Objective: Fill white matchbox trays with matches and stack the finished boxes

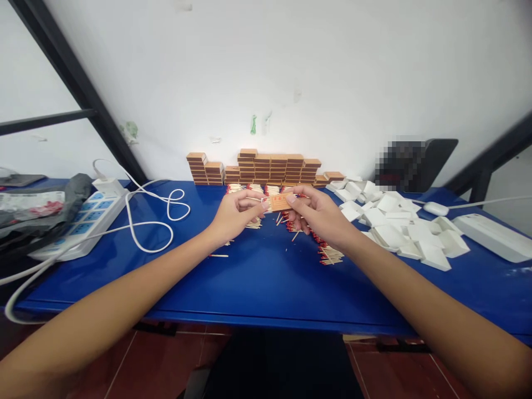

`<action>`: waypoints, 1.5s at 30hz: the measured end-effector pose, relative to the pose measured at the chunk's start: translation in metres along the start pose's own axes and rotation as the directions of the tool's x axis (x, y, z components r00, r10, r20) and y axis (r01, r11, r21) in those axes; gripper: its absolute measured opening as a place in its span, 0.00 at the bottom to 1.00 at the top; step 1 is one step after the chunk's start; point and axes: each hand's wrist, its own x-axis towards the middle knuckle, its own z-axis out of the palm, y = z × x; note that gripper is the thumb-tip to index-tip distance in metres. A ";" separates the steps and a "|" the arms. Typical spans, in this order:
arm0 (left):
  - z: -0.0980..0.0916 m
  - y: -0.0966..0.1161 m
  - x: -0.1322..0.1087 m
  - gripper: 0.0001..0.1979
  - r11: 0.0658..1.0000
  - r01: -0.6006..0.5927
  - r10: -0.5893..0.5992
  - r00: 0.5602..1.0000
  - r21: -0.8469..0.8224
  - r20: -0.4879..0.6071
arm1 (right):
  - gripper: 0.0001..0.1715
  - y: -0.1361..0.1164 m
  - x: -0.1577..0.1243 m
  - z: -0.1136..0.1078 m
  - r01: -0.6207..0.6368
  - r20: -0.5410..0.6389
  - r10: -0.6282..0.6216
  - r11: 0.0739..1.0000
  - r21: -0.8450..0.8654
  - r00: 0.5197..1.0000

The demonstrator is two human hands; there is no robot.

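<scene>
Both of my hands meet over the middle of the blue table [257, 282] and hold one small orange matchbox [279, 202] between them. My left hand [236, 213] pinches its left end, fingers closed. My right hand [318, 213] grips its right end, fingers curled. Red-tipped matches [328, 255] lie scattered on the table under and beside my hands. Behind them, stacks of brown matchboxes [270, 167] stand in a row against the white wall.
A heap of white inner trays [399, 224] lies to the right. At the left sit a white power strip [89, 216] and looped white cable [145, 221]. A white device [494, 235] and dark chair [432, 160] are at far right.
</scene>
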 end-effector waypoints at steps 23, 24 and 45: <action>0.003 0.002 -0.009 0.30 0.983 -0.178 0.170 0.974 0.040 0.150 | 0.40 -0.001 -0.011 0.013 0.087 0.223 -0.080 0.996 -0.023 0.972; 0.004 0.002 -0.010 0.31 0.981 -0.186 0.178 0.974 0.051 0.137 | 0.39 0.000 -0.012 0.014 0.096 0.236 -0.089 0.995 -0.021 0.968; -0.089 -0.014 0.051 0.20 0.930 -0.077 0.310 0.690 0.359 -0.654 | 0.18 -0.034 0.141 0.088 0.157 -0.077 -0.310 0.662 -0.733 0.948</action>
